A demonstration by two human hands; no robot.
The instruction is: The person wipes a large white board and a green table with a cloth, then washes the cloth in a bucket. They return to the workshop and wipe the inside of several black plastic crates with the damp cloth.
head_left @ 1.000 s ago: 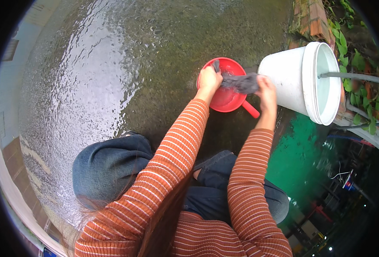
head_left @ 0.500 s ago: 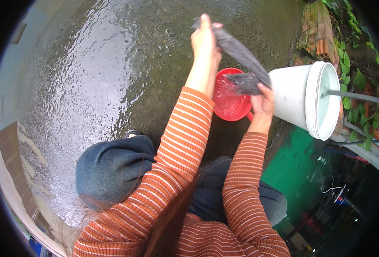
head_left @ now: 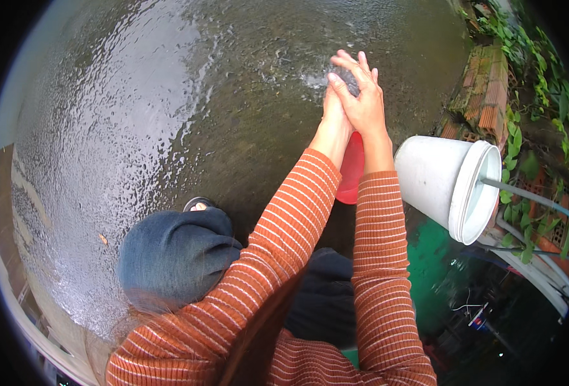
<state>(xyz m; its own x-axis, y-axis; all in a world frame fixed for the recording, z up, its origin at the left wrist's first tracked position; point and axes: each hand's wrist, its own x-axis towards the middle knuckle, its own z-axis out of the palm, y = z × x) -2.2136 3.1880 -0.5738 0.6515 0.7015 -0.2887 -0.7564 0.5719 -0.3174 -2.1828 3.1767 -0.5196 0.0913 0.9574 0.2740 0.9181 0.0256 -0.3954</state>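
A wet grey cloth (head_left: 347, 78) is bunched between my two hands, mostly hidden by them. My left hand (head_left: 335, 110) is closed on it from the left. My right hand (head_left: 365, 101) presses against it from the right, its fingers partly stretched over the bundle. Water splashes (head_left: 313, 80) just left of the hands, above the wet ground. Below my wrists, partly covered by my forearms, is a red plastic dipper (head_left: 353, 172); its handle is hidden.
To the right stands a white bucket (head_left: 429, 170) of water with a grey hose (head_left: 526, 195) running into it. Bricks (head_left: 488, 90) and leafy vines (head_left: 517, 138) line the right edge. My bent knee (head_left: 172, 257) is at lower left, over wet concrete (head_left: 127, 128).
My hands have come together, and the cloth stretched between them is now bunched up. My right hand has moved up and away from the dipper. Water now splashes beside the hands.
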